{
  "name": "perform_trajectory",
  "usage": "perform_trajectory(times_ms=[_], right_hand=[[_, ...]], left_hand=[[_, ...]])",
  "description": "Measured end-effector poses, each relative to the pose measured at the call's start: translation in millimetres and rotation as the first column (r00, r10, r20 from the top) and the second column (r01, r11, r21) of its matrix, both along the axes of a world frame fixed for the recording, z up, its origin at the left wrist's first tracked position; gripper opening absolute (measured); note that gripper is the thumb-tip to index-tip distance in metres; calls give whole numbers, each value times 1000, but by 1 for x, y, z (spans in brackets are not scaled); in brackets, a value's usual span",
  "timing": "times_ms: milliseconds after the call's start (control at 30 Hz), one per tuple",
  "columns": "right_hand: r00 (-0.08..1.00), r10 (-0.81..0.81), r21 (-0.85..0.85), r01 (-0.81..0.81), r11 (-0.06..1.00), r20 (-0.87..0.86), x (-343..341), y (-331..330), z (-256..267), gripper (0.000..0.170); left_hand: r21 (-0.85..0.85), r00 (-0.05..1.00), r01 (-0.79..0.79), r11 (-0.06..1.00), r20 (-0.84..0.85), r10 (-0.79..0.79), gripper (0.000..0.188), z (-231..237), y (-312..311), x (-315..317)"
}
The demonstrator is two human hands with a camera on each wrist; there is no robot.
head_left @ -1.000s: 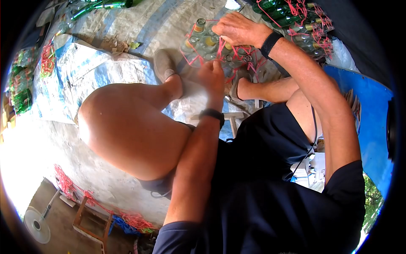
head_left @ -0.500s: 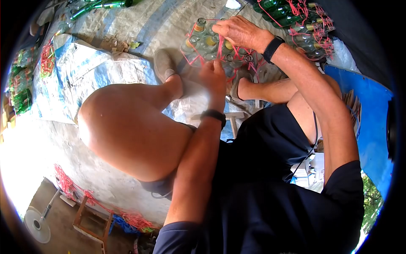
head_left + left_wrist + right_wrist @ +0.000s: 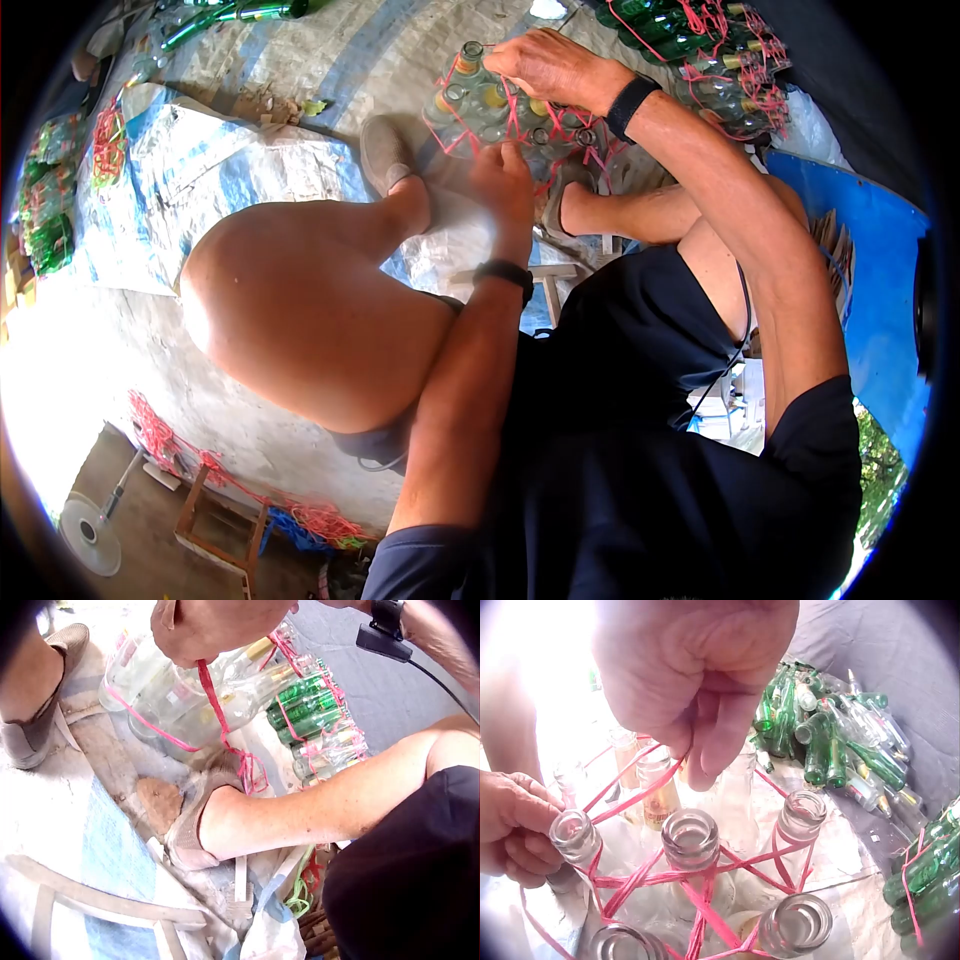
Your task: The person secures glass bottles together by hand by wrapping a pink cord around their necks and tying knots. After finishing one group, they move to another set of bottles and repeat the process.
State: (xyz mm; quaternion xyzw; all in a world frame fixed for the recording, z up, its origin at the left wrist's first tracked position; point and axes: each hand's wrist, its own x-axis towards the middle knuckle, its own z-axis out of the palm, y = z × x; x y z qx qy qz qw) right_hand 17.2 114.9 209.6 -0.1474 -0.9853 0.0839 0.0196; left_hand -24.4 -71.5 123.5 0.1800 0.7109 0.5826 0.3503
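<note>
Step in hand, as judged: lacing or tightening pink twine (image 3: 212,697) about a cluster of clear bottles (image 3: 493,98). Twine already criss-crosses among several necks; no finished knot can be made out at the hands. The next move seems to call for keeping tension on the strand at the right hand (image 3: 697,667) while the left hand (image 3: 517,825) controls its own length, so that no neck slips out of its loop.

Hand states: right hand pinches a strand between thumb and fingers, upper middle of the right wrist view. Left hand, at the left edge of that view, has its fingers curled on twine, with a length hanging below.

Position: the bottles stand upright on the floor sheet (image 3: 350,60), upper middle of the head view, by the person's shoes (image 3: 383,155). Right hand is above the far necks; left hand is just beside the near-left neck, contact uncertain. Bundled green bottles (image 3: 672,45) lie at upper right, apart from the cluster.
</note>
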Motion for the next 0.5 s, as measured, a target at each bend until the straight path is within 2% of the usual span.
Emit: perform_trajectory(times_ms=[167, 333, 433, 500], right_hand=[[1000, 2, -47, -1, 999, 21, -9, 3, 3, 14], [988, -31, -89, 45, 995, 153, -20, 8, 4, 15], [998, 11, -123, -2, 992, 67, -18, 9, 2, 15], [997, 8, -113, 0, 994, 74, -19, 9, -2, 15]], left_hand=[[10, 999, -8, 1000, 34, 8, 22, 5, -1, 1], [3, 1000, -10, 1000, 29, 10, 22, 0, 0, 2], [33, 997, -13, 999, 78, 10, 21, -9, 1, 3], [38, 998, -14, 999, 62, 11, 21, -14, 0, 4]])
